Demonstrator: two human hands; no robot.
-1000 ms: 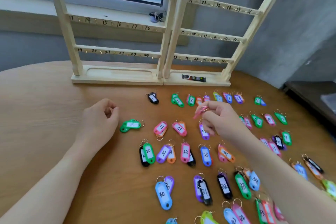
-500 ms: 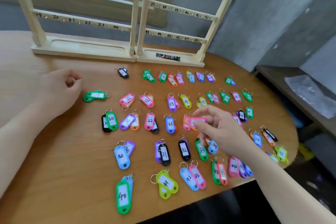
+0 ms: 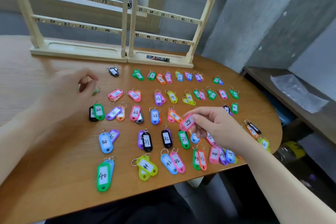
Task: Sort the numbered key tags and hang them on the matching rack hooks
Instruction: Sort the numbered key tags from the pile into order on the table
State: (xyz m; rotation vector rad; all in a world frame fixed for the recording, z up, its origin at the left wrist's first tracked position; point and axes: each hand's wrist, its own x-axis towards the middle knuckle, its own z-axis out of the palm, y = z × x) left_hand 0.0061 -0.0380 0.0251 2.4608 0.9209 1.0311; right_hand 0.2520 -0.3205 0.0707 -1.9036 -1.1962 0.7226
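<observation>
Several coloured numbered key tags lie in rows on the wooden table (image 3: 54,165), such as the green tag 40 (image 3: 103,176) and the blue tag 30 (image 3: 105,142). My right hand (image 3: 214,127) pinches a pink key tag (image 3: 187,123) just above the row of tags in the thirties. My left hand (image 3: 72,89) is loosely curled over a green tag (image 3: 95,91) at the left; whether it grips it I cannot tell. Two wooden racks (image 3: 125,23) with numbered hooks stand at the back, their hooks bare.
The table's rounded right edge (image 3: 278,132) drops off to a dark side shelf (image 3: 291,96) holding a clear plastic bag (image 3: 298,91). A small dark packet (image 3: 157,58) lies in the right rack's base tray. A grey wall stands behind the racks.
My right hand carried the pink tag from the upper rows down and right to the thirties row. The view tilted down and right. My left hand drifted over the green tag.
</observation>
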